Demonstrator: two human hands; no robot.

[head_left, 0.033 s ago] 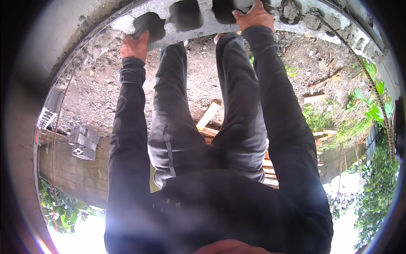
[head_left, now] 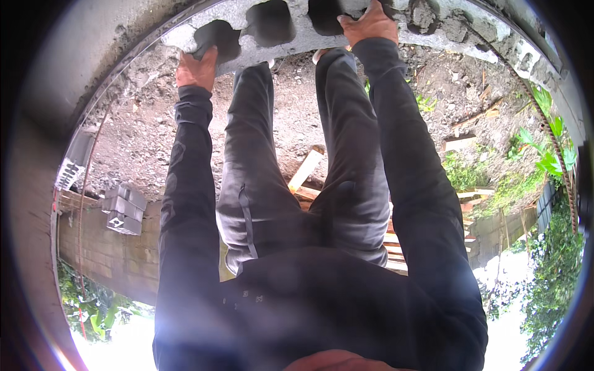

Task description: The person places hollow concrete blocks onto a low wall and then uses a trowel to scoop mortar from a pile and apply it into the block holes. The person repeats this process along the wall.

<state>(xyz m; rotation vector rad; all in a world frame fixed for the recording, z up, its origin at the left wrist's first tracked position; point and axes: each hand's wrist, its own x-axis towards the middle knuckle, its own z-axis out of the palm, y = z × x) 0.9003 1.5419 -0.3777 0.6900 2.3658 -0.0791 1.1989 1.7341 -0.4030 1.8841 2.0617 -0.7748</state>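
Along the top of the view runs a grey hollow concrete block course (head_left: 302, 34) with dark square cores and rough mortar. My left hand (head_left: 197, 68) grips its lower edge at a core on the left, fingers curled into it and partly hidden. My right hand (head_left: 371, 28) grips the same course further right, at another core, its thumb over a web and the other fingers partly hidden. Both my arms are stretched up the frame in dark sleeves, and my legs in grey trousers hang between them, with the feet just under the blocks.
Rocky dirt ground (head_left: 136, 136) lies around my legs, with loose timber (head_left: 305, 168) behind them. Stacked grey blocks (head_left: 124, 210) stand at left beside a block wall (head_left: 99, 247). A thin rod runs down the left; ribbed rebar (head_left: 550, 136) arches at right near green plants (head_left: 547, 162).
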